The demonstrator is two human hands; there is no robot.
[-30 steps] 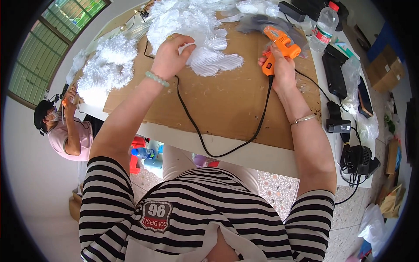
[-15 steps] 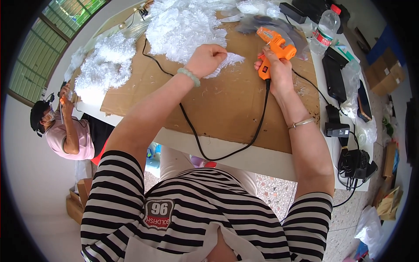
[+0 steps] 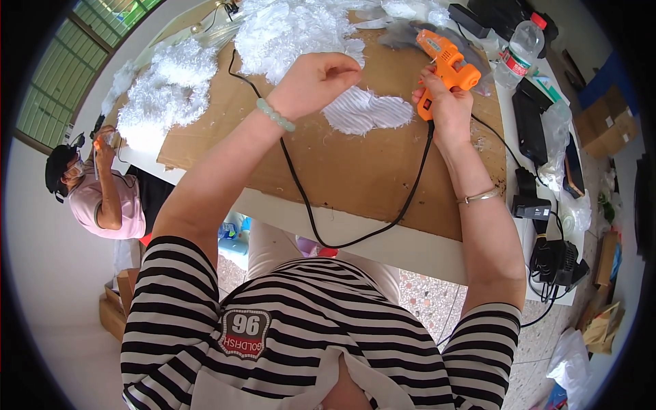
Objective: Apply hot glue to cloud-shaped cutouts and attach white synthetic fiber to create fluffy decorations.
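Note:
An orange hot glue gun [image 3: 444,58] is gripped by its handle in my right hand [image 3: 447,106]; its nozzle points away, up and to the left. From its base hangs a black cord [image 3: 301,198], looping across the cardboard. My left hand [image 3: 318,82] is raised over the board, thumb and fingers pinched together. Whatever may be between those fingertips is too small to make out. Between my hands, a white striped fabric piece [image 3: 369,111] lies flat on the cardboard sheet [image 3: 287,174], with frayed edges. Beyond my left hand spreads a large heap of white fringed material [image 3: 294,34].
More white fringe [image 3: 167,89] lies at the left. Along the right edge stand a clear bottle with a red cap [image 3: 523,51], a black case [image 3: 527,119] and a power adapter [image 3: 557,260] with cables. A co-worker [image 3: 102,184] stands at the far left.
The white fabric piece now lies fully in view; before, my left hand partly covered it. My left hand has lifted off it. The glue gun has shifted right and slightly away.

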